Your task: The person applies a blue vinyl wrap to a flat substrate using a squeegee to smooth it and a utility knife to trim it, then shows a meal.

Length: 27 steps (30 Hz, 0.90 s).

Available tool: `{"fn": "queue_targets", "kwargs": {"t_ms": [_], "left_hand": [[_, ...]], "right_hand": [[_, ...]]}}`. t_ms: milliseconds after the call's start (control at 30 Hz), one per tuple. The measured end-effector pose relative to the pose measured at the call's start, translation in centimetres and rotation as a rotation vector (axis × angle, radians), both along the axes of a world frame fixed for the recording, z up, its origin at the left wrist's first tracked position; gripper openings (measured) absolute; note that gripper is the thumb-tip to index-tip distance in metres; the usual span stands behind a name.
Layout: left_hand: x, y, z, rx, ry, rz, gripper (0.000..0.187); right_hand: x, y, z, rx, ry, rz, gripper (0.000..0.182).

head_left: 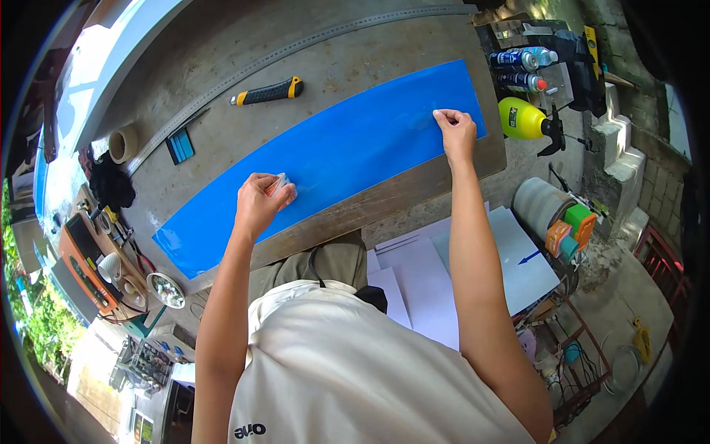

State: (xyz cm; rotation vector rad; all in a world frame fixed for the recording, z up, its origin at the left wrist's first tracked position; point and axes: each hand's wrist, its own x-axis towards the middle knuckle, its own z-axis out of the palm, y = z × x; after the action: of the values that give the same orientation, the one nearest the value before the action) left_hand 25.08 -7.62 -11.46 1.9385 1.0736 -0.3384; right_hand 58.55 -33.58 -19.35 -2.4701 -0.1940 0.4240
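A long blue sheet [347, 152] with a glossy surface lies across the worktable in front of me. My left hand [262, 201] is closed over the lower left part of the sheet, around a small crumpled whitish piece [282, 180] that shows past the fingertips. Near the sheet's right end, my right hand [456, 133] has thumb and forefinger pressed together. What they pinch, if anything, is too small to make out. Behind the sheet lies a yellow-and-black utility knife [268, 92].
A long metal ruler [244, 72] curves along the table [355, 59]. A blue squeegee [180, 146] and a tape roll [123, 143] lie left. Spray cans [516, 81] and a yellow spray bottle [521, 118] stand off the right edge. White panels [418, 277] are below.
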Motion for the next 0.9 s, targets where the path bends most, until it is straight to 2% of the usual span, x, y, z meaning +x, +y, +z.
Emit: {"fn": "queue_targets", "kwargs": {"t_ms": [200, 267, 667, 900], "left_hand": [[0.04, 0.04, -0.15, -0.008, 0.015, 0.012, 0.039], [0.09, 0.20, -0.18, -0.029, 0.031, -0.005, 0.048], [0.17, -0.07, 0.19, -0.071, 0.040, 0.000, 0.039], [0.25, -0.11, 0.11, -0.052, 0.059, -0.002, 0.040]], "right_hand": [[-0.01, 0.10, -0.08, -0.012, -0.031, 0.008, 0.027], [0.01, 0.13, -0.06, -0.012, -0.031, 0.011, 0.027], [0.17, 0.09, -0.09, -0.010, -0.001, -0.003, 0.025], [-0.03, 0.26, -0.01, -0.042, -0.034, 0.019, 0.024]]}}
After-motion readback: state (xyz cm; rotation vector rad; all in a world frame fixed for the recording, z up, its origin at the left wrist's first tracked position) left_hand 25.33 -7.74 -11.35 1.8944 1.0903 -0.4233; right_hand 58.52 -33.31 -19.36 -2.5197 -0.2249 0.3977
